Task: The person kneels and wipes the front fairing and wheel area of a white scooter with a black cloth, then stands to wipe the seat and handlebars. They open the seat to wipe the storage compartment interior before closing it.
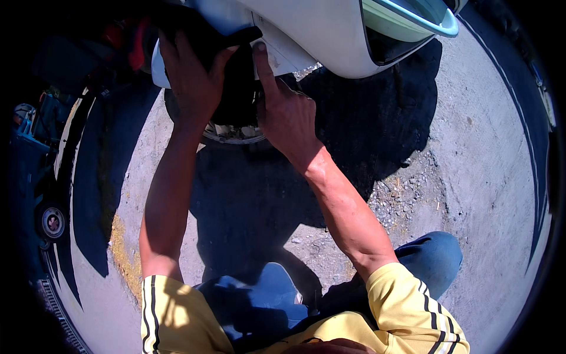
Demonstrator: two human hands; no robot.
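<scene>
left hand [197, 76]: black part [233, 88] is being grasped from its left side, fingers curled over its top | black part: is being held under the white panel [318, 35], above the wheel [233, 133] | right hand [286, 109]: nothing clenched, forefinger is being pressed on the panel edge just right of the grip | advice: panel is best kept steadied while the part is being eased evenly, judged.

Both arms outstretched, left hand [197, 76] with curled fingers [171, 50], right hand [287, 115] with thumb extended upward.

Sunlit concrete ground [471, 147], loose gravel [407, 194], scooter wheel [233, 133] resting on it
</scene>
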